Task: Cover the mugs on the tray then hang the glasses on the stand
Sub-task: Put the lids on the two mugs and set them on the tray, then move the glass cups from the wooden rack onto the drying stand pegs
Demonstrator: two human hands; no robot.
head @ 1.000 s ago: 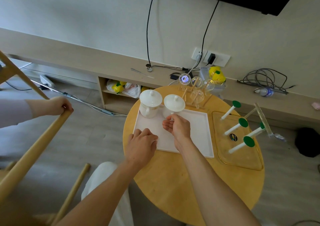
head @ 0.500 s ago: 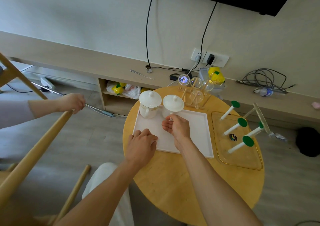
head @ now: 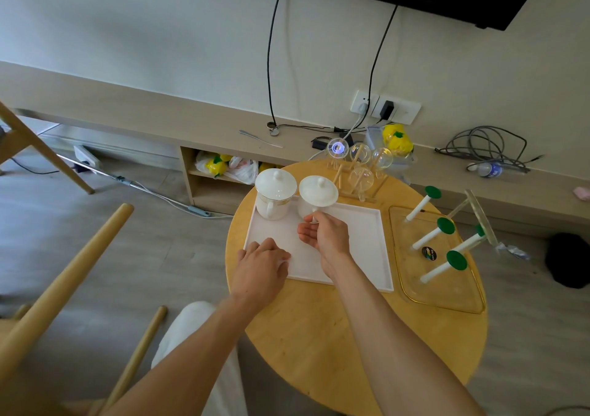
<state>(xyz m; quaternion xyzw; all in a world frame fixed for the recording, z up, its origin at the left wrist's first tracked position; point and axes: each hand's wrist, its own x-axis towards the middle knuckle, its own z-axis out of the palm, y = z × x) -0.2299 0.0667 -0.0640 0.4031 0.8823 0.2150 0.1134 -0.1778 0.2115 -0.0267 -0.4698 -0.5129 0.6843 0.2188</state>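
Observation:
Two white lidded mugs stand at the far end of a white tray (head: 357,256). The left mug (head: 274,203) stands free. My right hand (head: 327,236) pinches the handle of the right mug (head: 317,192), whose lid sits on top. My left hand (head: 260,264) rests with curled fingers on the tray's near left corner and holds nothing. Several clear glasses (head: 360,166) sit on a wooden rack behind the tray. The stand with green-capped white pegs (head: 442,233) is on a clear tray to the right.
The round wooden table (head: 319,335) carries everything. A low shelf (head: 198,128) with cables, a water bottle and yellow items runs along the wall behind. Wooden chair bars (head: 64,288) cross the left foreground.
Another person's hand, which held the wooden chair bar at the left, has left the view. My hands have barely moved.

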